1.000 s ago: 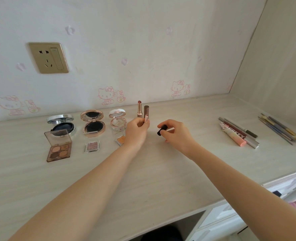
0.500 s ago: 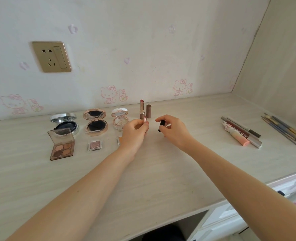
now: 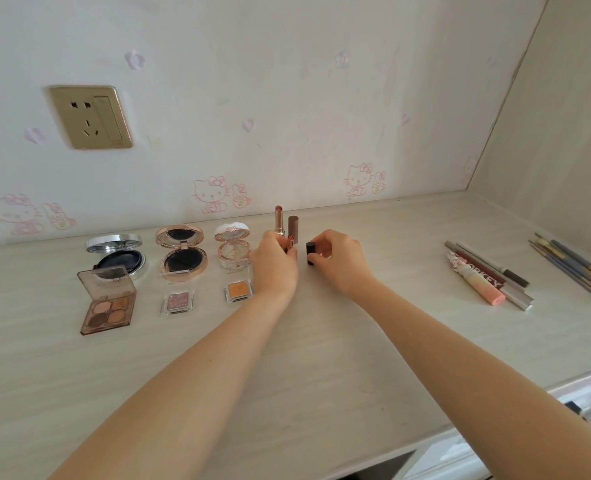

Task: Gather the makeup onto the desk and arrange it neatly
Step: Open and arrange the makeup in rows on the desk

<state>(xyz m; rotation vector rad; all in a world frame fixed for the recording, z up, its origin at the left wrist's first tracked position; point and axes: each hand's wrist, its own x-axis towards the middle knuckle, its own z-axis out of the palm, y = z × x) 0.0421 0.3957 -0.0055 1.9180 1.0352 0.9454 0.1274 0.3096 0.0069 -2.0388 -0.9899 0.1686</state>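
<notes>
Pinching an open lipstick (image 3: 290, 241) upright in the left hand (image 3: 275, 268), gripping a black cap (image 3: 310, 252) beside it in the right hand (image 3: 341, 263), both low at the desk (image 3: 322, 348), open compacts (image 3: 181, 259) leftward.

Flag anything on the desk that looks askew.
Nothing spilled or broken. The tubes and pencils and the brushes at right lie slanted in loose bundles, unlike the neat rows of compacts at left.

Single head-worn view, looking forward and down, desk (image 3: 322, 358) close below
</notes>
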